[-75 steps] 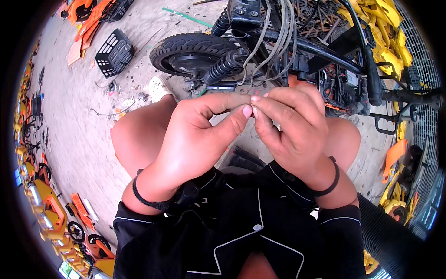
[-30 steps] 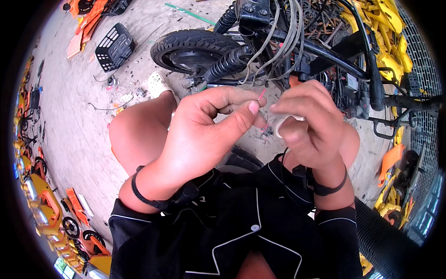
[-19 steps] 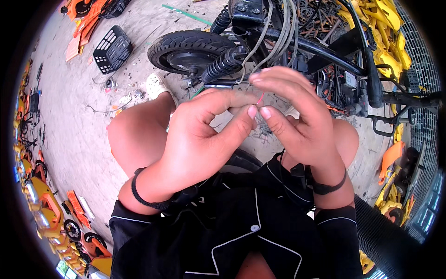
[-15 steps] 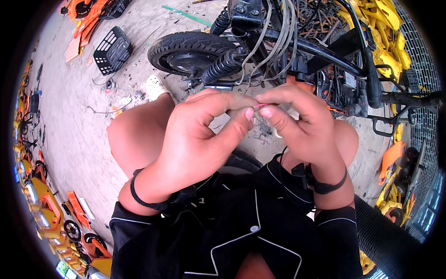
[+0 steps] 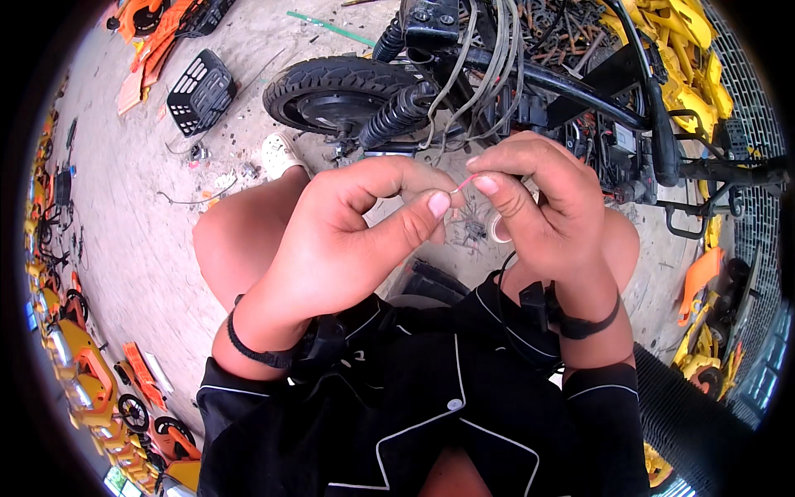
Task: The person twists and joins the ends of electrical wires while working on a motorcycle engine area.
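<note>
My left hand (image 5: 356,224) and my right hand (image 5: 542,199) meet above my lap, thumbs and forefingers pinched. Between their fingertips runs a short, thin pinkish-red wire (image 5: 466,182), each hand gripping one end; its pale left end enters the left pinch. Just beyond my hands lies a partly dismantled electric scooter or bike, with a black-tyred wheel (image 5: 339,87), a black spring shock (image 5: 402,116) and loose grey cables (image 5: 489,62) hanging from its frame. Below my right hand a pale rounded thing (image 5: 500,229) is partly hidden.
A black plastic basket (image 5: 201,93) lies on the concrete floor at far left, near small scraps. Rusty metal parts (image 5: 571,37) and yellow body panels (image 5: 683,66) are heaped at far right. Yellow and orange vehicles (image 5: 74,364) line the left side.
My right hand has moved slightly up and to the right, so the fingertips are farther apart. More of the pinkish-red wire shows between them. My left hand has barely moved.
</note>
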Demonstrator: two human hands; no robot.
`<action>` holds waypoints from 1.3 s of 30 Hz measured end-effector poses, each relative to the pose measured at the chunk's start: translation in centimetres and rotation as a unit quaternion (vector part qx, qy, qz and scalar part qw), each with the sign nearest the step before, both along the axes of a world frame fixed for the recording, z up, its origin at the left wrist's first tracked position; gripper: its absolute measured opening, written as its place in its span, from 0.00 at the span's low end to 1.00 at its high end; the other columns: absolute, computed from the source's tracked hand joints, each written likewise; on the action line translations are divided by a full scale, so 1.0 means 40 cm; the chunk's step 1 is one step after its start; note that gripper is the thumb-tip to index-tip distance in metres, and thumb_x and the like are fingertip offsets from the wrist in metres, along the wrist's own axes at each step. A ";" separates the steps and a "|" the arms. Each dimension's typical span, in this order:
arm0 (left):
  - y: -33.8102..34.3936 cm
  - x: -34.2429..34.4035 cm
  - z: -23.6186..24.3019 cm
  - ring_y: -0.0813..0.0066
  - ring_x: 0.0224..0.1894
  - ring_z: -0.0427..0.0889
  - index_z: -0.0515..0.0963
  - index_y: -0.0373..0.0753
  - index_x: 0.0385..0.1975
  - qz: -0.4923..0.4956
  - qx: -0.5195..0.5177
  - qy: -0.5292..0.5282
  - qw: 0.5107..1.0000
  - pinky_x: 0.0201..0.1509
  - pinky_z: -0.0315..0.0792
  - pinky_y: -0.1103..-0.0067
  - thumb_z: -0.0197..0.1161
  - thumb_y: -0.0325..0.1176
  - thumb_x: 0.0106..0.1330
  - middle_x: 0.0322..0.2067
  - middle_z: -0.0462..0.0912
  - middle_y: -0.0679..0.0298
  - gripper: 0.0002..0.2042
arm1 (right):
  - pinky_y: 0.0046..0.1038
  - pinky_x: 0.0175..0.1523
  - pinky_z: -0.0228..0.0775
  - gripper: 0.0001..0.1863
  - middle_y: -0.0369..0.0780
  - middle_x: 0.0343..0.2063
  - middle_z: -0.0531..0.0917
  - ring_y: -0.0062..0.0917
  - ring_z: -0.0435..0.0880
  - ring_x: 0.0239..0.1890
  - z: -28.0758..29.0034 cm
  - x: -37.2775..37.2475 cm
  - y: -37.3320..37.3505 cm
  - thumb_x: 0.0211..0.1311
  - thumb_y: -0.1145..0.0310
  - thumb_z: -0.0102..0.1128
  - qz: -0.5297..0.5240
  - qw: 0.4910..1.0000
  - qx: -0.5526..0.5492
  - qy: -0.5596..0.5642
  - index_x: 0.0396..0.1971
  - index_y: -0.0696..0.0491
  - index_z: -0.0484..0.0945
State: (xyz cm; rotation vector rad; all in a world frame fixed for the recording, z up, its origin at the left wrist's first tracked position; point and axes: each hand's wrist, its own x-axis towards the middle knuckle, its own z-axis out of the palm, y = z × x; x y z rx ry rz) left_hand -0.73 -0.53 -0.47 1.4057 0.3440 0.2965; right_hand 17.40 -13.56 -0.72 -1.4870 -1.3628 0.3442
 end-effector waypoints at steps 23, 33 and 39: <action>-0.021 0.020 0.000 0.65 0.34 0.81 0.86 0.36 0.41 0.072 0.482 -0.006 0.873 0.46 0.71 0.73 0.72 0.23 0.60 0.33 0.87 0.61 0.10 | 0.23 0.27 0.67 0.05 0.38 0.22 0.78 0.22 0.77 0.22 0.016 0.009 -0.013 0.64 0.75 0.67 0.022 0.998 -0.059 -0.025 0.32 0.57 0.79; -0.015 0.008 -0.011 0.75 0.37 0.85 0.86 0.31 0.44 0.009 0.082 -0.010 0.997 0.44 0.77 0.79 0.69 0.23 0.69 0.33 0.88 0.58 0.07 | 0.20 0.34 0.69 0.06 0.33 0.27 0.79 0.15 0.76 0.29 0.016 0.013 -0.030 0.70 0.72 0.66 0.046 0.976 -0.130 0.166 0.38 0.59 0.80; -0.025 0.012 0.005 0.77 0.38 0.85 0.85 0.30 0.45 0.031 -0.002 0.016 0.999 0.45 0.78 0.80 0.67 0.25 0.71 0.35 0.88 0.60 0.07 | 0.23 0.44 0.73 0.07 0.36 0.34 0.82 0.19 0.80 0.39 -0.008 -0.017 -0.012 0.67 0.73 0.69 0.004 0.976 -0.059 0.211 0.40 0.57 0.81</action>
